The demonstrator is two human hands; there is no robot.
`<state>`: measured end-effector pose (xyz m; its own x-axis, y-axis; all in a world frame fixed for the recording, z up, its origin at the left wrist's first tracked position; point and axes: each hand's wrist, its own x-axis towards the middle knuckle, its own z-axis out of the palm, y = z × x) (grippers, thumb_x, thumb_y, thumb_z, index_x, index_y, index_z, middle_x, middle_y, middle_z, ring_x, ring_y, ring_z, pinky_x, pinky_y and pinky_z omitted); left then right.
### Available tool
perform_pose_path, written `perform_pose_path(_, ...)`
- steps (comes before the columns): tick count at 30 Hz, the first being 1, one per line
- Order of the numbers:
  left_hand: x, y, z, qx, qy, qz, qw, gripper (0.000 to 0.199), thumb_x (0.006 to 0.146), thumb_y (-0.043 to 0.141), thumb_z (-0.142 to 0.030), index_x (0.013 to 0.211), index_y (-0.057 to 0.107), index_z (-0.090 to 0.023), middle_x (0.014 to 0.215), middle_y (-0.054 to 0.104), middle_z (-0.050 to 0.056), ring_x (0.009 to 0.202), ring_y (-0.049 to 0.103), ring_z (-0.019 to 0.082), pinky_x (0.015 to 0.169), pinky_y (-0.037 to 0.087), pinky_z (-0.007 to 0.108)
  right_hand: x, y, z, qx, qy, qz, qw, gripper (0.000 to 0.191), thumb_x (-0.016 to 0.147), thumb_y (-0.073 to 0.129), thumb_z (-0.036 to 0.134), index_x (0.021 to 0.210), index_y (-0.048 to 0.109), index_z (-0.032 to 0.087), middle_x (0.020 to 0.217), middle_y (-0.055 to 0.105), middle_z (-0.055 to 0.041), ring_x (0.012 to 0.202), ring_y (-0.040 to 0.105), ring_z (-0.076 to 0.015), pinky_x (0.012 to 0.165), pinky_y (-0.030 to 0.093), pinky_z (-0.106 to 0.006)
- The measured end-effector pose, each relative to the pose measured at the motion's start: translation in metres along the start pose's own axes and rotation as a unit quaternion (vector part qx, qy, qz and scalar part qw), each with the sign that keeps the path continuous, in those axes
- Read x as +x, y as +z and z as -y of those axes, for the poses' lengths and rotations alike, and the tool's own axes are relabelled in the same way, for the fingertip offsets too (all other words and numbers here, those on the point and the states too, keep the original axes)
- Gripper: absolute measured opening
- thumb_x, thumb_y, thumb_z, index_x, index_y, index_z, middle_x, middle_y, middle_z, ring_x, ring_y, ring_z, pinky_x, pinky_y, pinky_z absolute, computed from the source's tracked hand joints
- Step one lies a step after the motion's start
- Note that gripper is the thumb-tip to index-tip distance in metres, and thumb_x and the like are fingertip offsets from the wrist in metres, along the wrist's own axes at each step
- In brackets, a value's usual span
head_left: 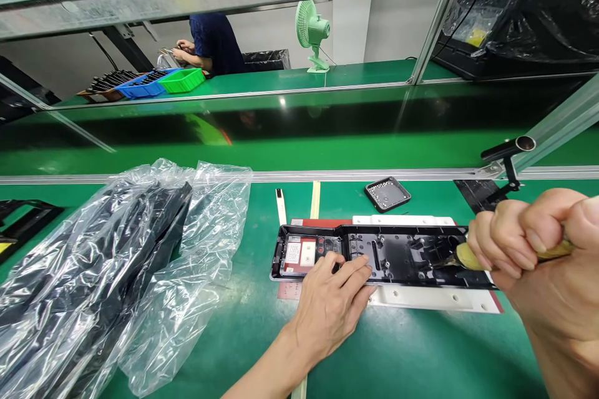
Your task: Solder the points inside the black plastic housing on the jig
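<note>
A long black plastic housing (402,249) lies open side up on a white fixture (421,299) with a red base. My left hand (330,299) reaches over its near wall, fingers bent against the inside, gripping it around the middle. My right hand (528,237) is closed around yellow-handled pliers (468,257). Their metal jaws point left into the right part of the housing, among its moulded ribs; what the tip touches is too small to tell. Through the left end of the housing, a white block and a printed label on the fixture show.
Behind the housing sits a small black tray (387,193) of tiny metal parts. Clear plastic bags (187,262) with black parts cover the left side. A black tube holder (508,149) juts near my right hand. Beyond are a green fan (311,34), bins (182,80) and a co-worker (215,43).
</note>
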<state>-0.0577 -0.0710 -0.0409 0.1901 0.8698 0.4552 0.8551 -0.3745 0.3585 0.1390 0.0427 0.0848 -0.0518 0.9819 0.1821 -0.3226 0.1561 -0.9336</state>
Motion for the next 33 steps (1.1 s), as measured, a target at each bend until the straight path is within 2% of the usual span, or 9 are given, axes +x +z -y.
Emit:
perform_pose_path(8,-0.002,0.000,0.000,-0.005,-0.002,0.000,1.000,0.026,0.099,0.062,-0.024,0.125,0.066,-0.021,0.132,0.069,0.002,0.091,0.055,0.023,0.076,0.055,0.040,-0.004,-0.002,0.001,-0.008,-0.003,0.008,1.000,0.046,0.088,0.057,0.039,0.047,0.042,0.022,0.037,0.032,0.0014,0.031,0.029,-0.0135,0.031,0.026,-0.031)
perform_pose_path(21,0.001,-0.001,0.000,-0.007,-0.004,0.002,1.000,0.025,0.099,0.061,-0.023,0.123,0.067,-0.021,0.130,0.070,0.003,0.090,0.056,0.022,0.076,0.055,0.040,-0.012,0.005,-0.002,-0.024,-0.041,0.016,0.999,0.037,0.085,0.061,0.035,0.052,0.049,0.021,0.044,0.036,0.0028,0.035,0.036,-0.0114,0.036,0.028,-0.032)
perform_pose_path(28,0.000,-0.001,0.001,-0.010,-0.006,0.006,1.000,0.024,0.100,0.060,-0.023,0.122,0.067,-0.021,0.130,0.070,0.003,0.091,0.055,0.022,0.078,0.055,0.040,-0.004,0.004,0.004,-0.027,-0.032,0.046,0.998,0.038,0.084,0.061,0.035,0.052,0.047,0.021,0.041,0.035,0.0024,0.033,0.035,-0.0121,0.034,0.028,-0.030)
perform_pose_path(30,-0.001,-0.001,0.001,-0.011,-0.007,0.008,1.000,0.024,0.099,0.060,-0.023,0.123,0.066,-0.022,0.131,0.069,0.003,0.092,0.055,0.022,0.078,0.055,0.040,0.001,0.005,0.009,-0.022,-0.038,0.034,0.998,0.041,0.087,0.059,0.037,0.051,0.045,0.021,0.040,0.035,0.0022,0.032,0.034,-0.0120,0.032,0.028,-0.030)
perform_pose_path(33,-0.002,-0.001,0.001,-0.011,-0.006,0.006,1.000,0.025,0.099,0.061,-0.022,0.123,0.066,-0.022,0.131,0.069,0.003,0.092,0.055,0.022,0.079,0.055,0.040,0.007,0.006,0.015,-0.035,-0.072,-0.021,0.997,0.043,0.092,0.052,0.033,0.052,0.041,0.021,0.041,0.033,0.0023,0.032,0.033,-0.0115,0.031,0.029,-0.029)
